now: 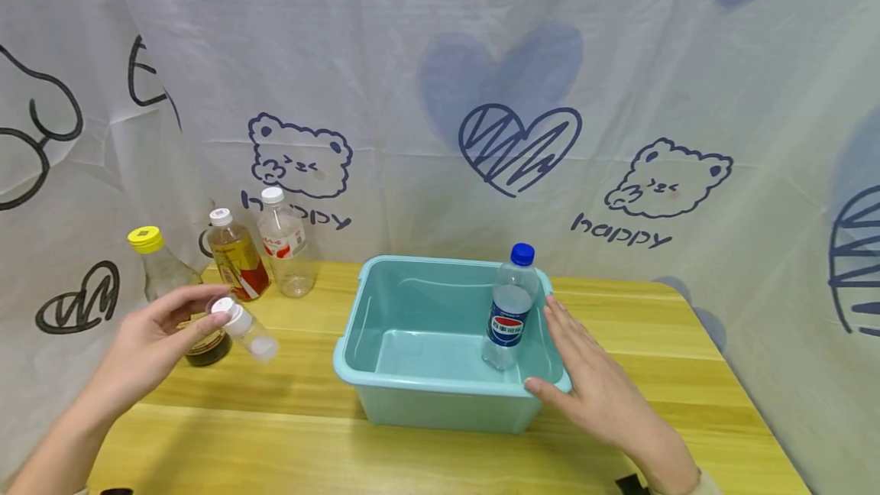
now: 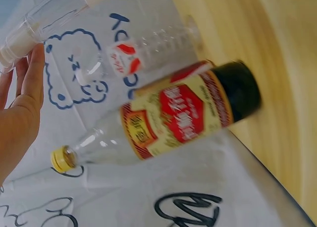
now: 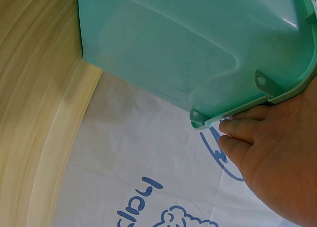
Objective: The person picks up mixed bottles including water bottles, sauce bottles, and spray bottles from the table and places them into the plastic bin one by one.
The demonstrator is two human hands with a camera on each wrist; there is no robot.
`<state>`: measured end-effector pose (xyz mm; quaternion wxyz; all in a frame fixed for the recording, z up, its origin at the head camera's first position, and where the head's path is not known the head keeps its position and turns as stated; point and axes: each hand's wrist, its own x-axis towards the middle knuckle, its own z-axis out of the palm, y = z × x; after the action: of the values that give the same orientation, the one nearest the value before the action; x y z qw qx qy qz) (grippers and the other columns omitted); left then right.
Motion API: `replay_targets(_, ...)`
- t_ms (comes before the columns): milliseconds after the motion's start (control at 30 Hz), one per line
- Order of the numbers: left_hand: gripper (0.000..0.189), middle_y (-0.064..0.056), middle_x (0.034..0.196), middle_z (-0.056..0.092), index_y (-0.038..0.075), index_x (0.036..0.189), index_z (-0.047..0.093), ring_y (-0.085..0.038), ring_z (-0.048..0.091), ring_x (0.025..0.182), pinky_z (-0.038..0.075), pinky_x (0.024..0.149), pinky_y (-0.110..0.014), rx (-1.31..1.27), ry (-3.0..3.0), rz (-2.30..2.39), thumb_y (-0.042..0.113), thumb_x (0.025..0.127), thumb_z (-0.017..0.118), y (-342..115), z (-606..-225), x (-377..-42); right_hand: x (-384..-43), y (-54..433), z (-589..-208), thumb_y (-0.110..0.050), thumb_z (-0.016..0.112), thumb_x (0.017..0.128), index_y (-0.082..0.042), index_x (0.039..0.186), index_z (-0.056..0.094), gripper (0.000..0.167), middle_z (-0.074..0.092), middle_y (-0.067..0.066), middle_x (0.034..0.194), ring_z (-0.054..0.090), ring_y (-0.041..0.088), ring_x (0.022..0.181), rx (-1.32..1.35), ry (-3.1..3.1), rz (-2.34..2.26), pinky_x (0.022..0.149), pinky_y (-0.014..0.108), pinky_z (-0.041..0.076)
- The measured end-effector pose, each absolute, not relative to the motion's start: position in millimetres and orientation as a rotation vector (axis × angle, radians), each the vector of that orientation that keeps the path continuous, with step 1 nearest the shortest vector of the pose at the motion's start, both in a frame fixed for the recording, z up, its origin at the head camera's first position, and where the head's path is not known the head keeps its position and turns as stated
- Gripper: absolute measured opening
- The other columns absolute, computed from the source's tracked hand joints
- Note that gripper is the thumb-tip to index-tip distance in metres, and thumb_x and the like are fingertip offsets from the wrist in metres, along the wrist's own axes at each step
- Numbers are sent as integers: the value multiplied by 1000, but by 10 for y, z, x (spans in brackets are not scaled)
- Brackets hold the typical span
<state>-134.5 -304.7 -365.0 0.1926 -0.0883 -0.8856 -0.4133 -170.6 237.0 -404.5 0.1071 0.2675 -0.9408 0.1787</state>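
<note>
My left hand pinches a small clear bottle by its white cap, tilted above the table. In the left wrist view that bottle shows at the upper left, beside my fingers. My right hand rests at the right rim of a teal plastic basin, its fingers straight along the outside. The right wrist view shows the fingers against the basin's rim. A Pepsi bottle with a blue cap stands inside the basin, at its right side.
Behind my left hand stand a yellow-capped sauce bottle, a bottle with a yellow-red label and a clear white-capped bottle. All are on the wooden table. A printed cloth hangs behind the table.
</note>
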Motion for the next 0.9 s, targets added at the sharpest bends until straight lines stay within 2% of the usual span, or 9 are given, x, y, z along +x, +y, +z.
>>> replay_targets(233, 34, 15, 112, 69, 2, 132, 67, 4, 65, 99, 53, 76, -10, -370, -2408, -1180, 3, 99, 70, -2916, -3536, -1438, -1703, 2359, -4044, -59, 61, 100, -6, 166, 17, 96, 10, 8, 175, 18, 33, 159, 789, -2781, 530, 125, 54, 26)
replay_targets(467, 34, 16, 113, 71, 2, 132, 67, 2, 66, 100, 53, 83, -8, -391, -2366, -1210, 0, 98, 70, -2827, -3375, -1498, -1705, 2370, -4043, -58, 61, 100, -6, 166, 17, 96, 10, 8, 175, 18, 32, 159, 792, -2769, 519, 125, 53, 26)
replay_targets(700, 33, 9, 112, 71, 3, 134, 66, -7, 72, 88, 59, 77, -17, -408, -2367, -1280, 2, 100, 67, -2701, -3197, -1586, -1699, 2388, -4048, -57, 62, 99, -7, 167, 16, 95, 10, 8, 175, 18, 32, 159, 789, -2761, 525, 128, 46, 22)
replay_targets(833, 34, 12, 115, 70, 5, 135, 66, -3, 70, 93, 59, 74, -17, -406, -2386, -1265, 7, 101, 68, -2633, -3126, -1625, -1699, 2387, -4045, -57, 62, 100, -6, 166, 16, 95, 10, 8, 175, 18, 32, 159, 792, -2762, 530, 127, 47, 23)
replay_targets(900, 35, 12, 114, 70, 7, 136, 66, -3, 69, 91, 59, 71, -17, -417, -2388, -1258, 7, 101, 69, -2605, -3103, -1642, -1701, 2382, -4042, -57, 62, 100, -6, 166, 16, 95, 10, 8, 175, 18, 32, 159, 795, -2762, 533, 127, 47, 23)
